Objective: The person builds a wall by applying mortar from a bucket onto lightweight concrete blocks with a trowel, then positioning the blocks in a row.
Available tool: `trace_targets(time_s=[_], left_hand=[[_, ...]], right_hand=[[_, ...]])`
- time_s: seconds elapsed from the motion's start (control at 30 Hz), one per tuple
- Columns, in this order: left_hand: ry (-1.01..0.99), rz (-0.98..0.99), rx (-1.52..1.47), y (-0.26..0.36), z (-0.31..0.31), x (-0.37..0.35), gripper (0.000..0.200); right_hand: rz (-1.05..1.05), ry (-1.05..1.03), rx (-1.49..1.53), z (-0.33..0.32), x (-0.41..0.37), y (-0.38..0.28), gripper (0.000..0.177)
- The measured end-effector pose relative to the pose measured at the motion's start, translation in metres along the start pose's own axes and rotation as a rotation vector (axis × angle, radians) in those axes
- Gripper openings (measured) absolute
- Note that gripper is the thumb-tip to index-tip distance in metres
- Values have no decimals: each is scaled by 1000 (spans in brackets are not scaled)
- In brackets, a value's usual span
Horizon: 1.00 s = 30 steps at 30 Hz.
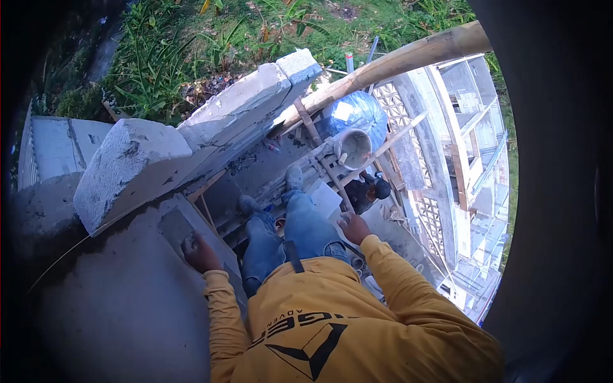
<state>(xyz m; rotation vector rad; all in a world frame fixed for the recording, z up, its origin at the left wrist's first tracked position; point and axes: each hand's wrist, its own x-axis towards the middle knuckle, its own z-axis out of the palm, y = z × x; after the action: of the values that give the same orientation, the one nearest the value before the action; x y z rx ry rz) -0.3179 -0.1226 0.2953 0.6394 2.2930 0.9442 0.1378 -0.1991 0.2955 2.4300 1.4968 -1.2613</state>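
Observation:
My left hand (200, 252) is by the smooth grey wall surface (128, 281), next to a darker rectangular patch. Its fingers are curled, and whatever they may hold is too small to make out. In front of my thigh, my right hand (353, 227) is closed, near a pale sheet (325, 200); its contents cannot be made out. Pale wall blocks (137, 163) rise above my left hand. A round bucket (354, 148) with a grey inside stands beyond my feet, beside a blue plastic bag (363, 113).
Bamboo poles (408, 57) cross at the upper right. Boards and narrow planks lie around my feet at height. Below on the right is another person (367, 191) with a dark head covering. A lattice-like structure (429, 220) and unfinished walls stand further right; green plants grow beyond.

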Motion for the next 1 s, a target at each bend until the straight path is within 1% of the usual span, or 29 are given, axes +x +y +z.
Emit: trace_targets(time_s=[0.03,0.07,0.13,0.17,0.2,0.23,0.27,0.33,0.37,0.43,0.47,0.57,0.67,0.7,0.77,0.83,0.9,0.93,1.0], left_hand=[[-59,63,179,-7,13,-13,43],[-122,129,360,-16,24,-25,42],[-260,143,428,-36,47,-36,44],[-334,149,468,-47,57,-43,45],[-313,289,329,-45,69,-53,52],[-332,243,328,-47,82,-57,54],[-355,196,333,-52,93,-62,56],[-414,93,404,-71,111,-62,62],[-444,22,392,-82,119,-61,60],[-490,-118,362,-100,138,-62,57],[-518,-27,391,-105,144,-63,63],[-571,123,506,-143,157,-60,59],[-663,146,584,-152,171,-67,53],[-673,211,585,-152,178,-69,53],[-689,331,589,-152,188,-72,55],[-715,304,635,-156,190,-70,51],[-749,284,680,-152,196,-71,46],[-724,253,680,-150,201,-73,46],[-738,266,720,-146,210,-76,47]], right_hand=[[22,15,-39,21,-6,29,39],[119,-101,6,24,-9,36,41],[307,-323,110,29,-6,43,44],[307,-302,104,39,-3,53,45],[305,-279,97,50,6,64,45],[299,-252,90,60,19,78,45],[360,-280,293,73,32,94,43],[350,-196,327,88,61,118,41],[344,-151,348,95,78,127,40],[427,-91,423,102,115,145,38],[472,-63,459,104,130,154,37],[607,61,634,94,183,166,34],[523,216,398,116,253,229,33],[492,278,341,123,278,249,33],[534,311,308,111,323,258,39],[580,336,263,87,361,247,46],[578,279,276,89,407,265,48],[621,239,249,87,425,268,49],[701,161,192,82,460,270,49]])
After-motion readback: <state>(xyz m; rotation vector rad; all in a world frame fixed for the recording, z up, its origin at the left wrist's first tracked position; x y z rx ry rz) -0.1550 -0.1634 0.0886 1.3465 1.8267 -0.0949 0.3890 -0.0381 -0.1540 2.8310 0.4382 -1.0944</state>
